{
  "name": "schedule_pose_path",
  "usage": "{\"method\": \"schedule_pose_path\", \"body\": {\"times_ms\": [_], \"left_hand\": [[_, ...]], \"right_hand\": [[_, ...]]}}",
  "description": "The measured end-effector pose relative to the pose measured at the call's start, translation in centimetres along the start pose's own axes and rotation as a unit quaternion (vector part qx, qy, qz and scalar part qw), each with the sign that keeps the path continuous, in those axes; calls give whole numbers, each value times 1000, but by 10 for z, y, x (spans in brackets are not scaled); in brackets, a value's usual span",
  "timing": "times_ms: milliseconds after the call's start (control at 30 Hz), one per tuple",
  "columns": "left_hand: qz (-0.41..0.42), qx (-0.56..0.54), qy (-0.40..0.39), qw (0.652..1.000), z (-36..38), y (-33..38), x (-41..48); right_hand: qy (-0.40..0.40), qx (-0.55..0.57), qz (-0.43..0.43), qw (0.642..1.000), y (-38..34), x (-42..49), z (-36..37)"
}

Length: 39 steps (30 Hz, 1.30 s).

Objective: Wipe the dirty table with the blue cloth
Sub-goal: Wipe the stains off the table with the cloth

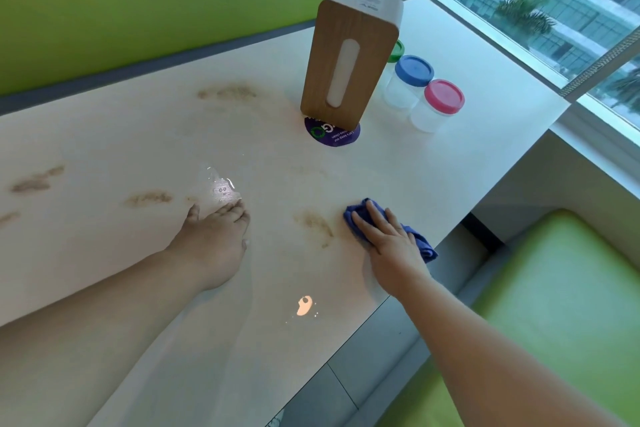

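The white table (450, 163) carries several brown dirt smears, one (313, 222) just left of the cloth, others at the far middle (227, 92) and at the left (36, 183). A crumpled blue cloth (356, 215) lies near the table's right edge. My right hand (389, 243) presses flat on it with straight, spread fingers. My left hand (214, 239) rests on the table, palm down with fingers forward, beside a small wet patch (218, 185).
A tall wooden tissue box (349, 55) stands on a purple round sticker (334, 135) at the back. Three clear jars with green, blue (412, 71) and pink (444, 96) lids stand to its right. A green seat (554, 288) lies below the table's right edge.
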<state>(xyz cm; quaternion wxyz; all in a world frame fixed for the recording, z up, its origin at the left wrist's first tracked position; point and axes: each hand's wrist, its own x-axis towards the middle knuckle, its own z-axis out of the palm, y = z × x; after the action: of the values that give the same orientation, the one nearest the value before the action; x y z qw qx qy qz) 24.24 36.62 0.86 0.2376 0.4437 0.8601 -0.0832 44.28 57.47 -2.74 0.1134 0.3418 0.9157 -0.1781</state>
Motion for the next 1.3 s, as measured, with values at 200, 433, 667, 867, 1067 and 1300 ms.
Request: {"method": "schedule_pose_path", "body": {"times_ms": [200, 433, 667, 867, 1067, 1300], "left_hand": [[-3, 8, 6, 1000, 6, 4, 2], [0, 13, -6, 1000, 1, 1, 1], [-6, 19, -5, 1000, 2, 5, 1], [-3, 7, -5, 1000, -1, 3, 0], [-7, 11, -4, 1000, -1, 6, -1], [-1, 17, -8, 1000, -4, 4, -2]], "right_hand": [[-19, 6, -15, 1000, -31, 4, 2], [13, 35, 12, 999, 5, -22, 12], [6, 65, -73, 995, -27, -48, 27], [46, 70, -7, 996, -3, -30, 15], [-11, 33, -38, 999, -61, -10, 15], [14, 26, -40, 999, -31, -18, 22]]}}
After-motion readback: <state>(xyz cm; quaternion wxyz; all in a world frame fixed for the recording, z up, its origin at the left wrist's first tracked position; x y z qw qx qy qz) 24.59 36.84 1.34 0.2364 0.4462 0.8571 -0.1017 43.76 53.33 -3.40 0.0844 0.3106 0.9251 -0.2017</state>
